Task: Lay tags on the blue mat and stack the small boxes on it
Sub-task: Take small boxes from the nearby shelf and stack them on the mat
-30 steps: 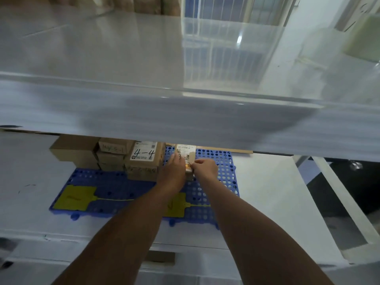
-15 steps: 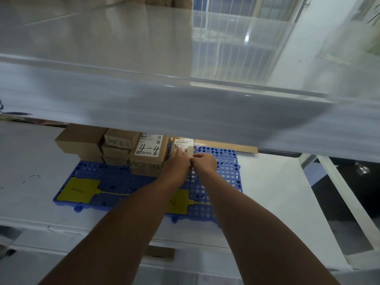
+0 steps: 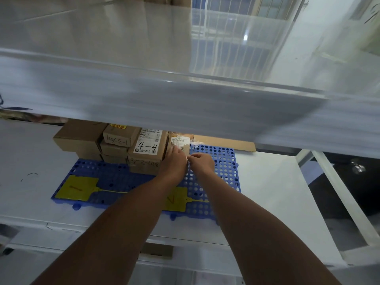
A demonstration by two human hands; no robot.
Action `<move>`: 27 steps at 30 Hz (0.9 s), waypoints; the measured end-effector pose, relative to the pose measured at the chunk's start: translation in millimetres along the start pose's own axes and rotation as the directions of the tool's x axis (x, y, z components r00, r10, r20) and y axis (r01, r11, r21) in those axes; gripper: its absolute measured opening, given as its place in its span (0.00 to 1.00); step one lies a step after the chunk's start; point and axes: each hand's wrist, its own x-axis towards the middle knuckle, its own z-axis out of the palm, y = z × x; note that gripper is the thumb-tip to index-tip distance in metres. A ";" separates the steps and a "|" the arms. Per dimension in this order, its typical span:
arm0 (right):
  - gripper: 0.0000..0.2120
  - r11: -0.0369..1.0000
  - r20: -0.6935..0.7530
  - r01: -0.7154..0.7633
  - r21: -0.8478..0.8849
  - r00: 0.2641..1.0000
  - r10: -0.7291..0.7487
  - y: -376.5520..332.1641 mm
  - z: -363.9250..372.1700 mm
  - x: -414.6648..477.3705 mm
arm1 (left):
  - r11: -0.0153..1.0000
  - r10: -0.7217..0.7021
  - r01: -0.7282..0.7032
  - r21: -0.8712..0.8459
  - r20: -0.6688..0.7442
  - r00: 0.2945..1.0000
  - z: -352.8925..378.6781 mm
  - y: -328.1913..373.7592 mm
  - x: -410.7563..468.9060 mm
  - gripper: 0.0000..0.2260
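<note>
A blue perforated mat lies on the white lower shelf. Two yellow tags rest on its front part, one at the left and one partly under my arms. Several cardboard boxes stand stacked on the mat's back left, among them one marked "4-4". Right of that stack stands a small labelled box. My left hand and my right hand both grip this small box from the front, with the fingers closed on it. Its lower part is hidden by my hands.
The upper shelf's thick white edge hangs low over the back of the mat. A flat cardboard strip lies behind the mat. The white lower shelf extends to the right, ending at a white frame post.
Both hands have pushed the small box further back along the mat, beside the "4-4" stack. The view has shifted slightly, so the stack shows more.
</note>
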 end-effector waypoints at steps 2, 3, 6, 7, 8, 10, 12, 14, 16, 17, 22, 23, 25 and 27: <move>0.10 0.999 -0.002 0.036 -0.033 0.999 -0.036 -4.7 -4.8 -4.3 | 0.999 0.031 -0.032 -0.023 -0.027 0.999 -3.1 0.9 -2.9 0.21; 0.11 0.996 0.000 0.064 -0.065 0.998 -0.064 -6.4 -7.3 -6.2 | 0.997 0.060 -0.062 -0.035 -0.043 0.997 -4.8 2.6 -4.8 0.22; 0.13 0.972 0.008 0.141 -0.187 0.990 -0.142 -13.7 -15.4 -15.6 | 0.966 0.226 -0.210 0.149 -0.101 0.969 -9.6 4.8 -14.5 0.31; 0.13 0.961 0.014 0.159 -0.224 0.987 -0.160 -17.0 -18.3 -20.6 | 0.942 0.272 -0.245 0.229 -0.093 0.958 -12.2 4.0 -19.0 0.32; 0.14 0.947 0.019 0.177 -0.267 0.984 -0.179 -21.3 -21.9 -26.8 | 0.921 0.295 -0.260 0.289 -0.082 0.952 -16.6 2.2 -23.9 0.32; 0.15 0.900 0.048 0.221 -0.377 0.974 -0.220 -33.0 -28.9 -42.5 | 0.890 0.314 -0.275 0.364 -0.051 0.948 -33.6 -6.8 -37.1 0.29; 0.17 0.825 0.119 0.296 -0.481 0.954 -0.273 -47.9 -30.7 -58.3 | 0.891 0.287 -0.247 0.380 -0.051 0.957 -58.3 -23.4 -55.4 0.27; 0.18 0.745 0.209 0.396 -0.536 0.918 -0.337 -67.1 -23.3 -74.2 | 0.896 0.238 -0.192 0.401 -0.068 0.969 -86.7 -49.0 -75.3 0.27; 0.20 0.664 0.300 0.489 -0.566 0.872 -0.386 -91.5 -7.6 -92.6 | 0.919 0.133 -0.106 0.379 -0.045 0.990 -119.2 -79.2 -95.5 0.27; 0.21 0.621 0.345 0.527 -0.580 0.849 -0.399 -104.9 2.3 -105.3 | 0.935 0.074 -0.051 0.350 -0.052 0.996 -136.1 -96.2 -106.7 0.27; 0.21 0.462 0.578 0.727 -0.508 0.685 -0.443 -180.0 67.1 -184.1 | 0.938 -0.226 0.258 0.231 -0.157 0.961 -219.4 -186.7 -183.9 0.33; 0.24 0.409 0.639 0.770 -0.489 0.636 -0.433 -197.0 83.2 -202.1 | 0.916 -0.267 0.304 0.261 -0.168 0.949 -235.8 -206.9 -201.1 0.30; 0.30 0.329 0.716 0.833 -0.445 0.551 -0.428 -231.0 118.0 -242.7 | 0.881 -0.345 0.388 0.272 -0.193 0.918 -271.1 -245.5 -239.5 0.29; 0.33 0.295 0.739 0.873 -0.389 0.487 -0.466 -265.0 151.9 -289.7 | 0.848 -0.404 0.456 0.272 -0.226 0.886 -303.2 -288.1 -279.8 0.30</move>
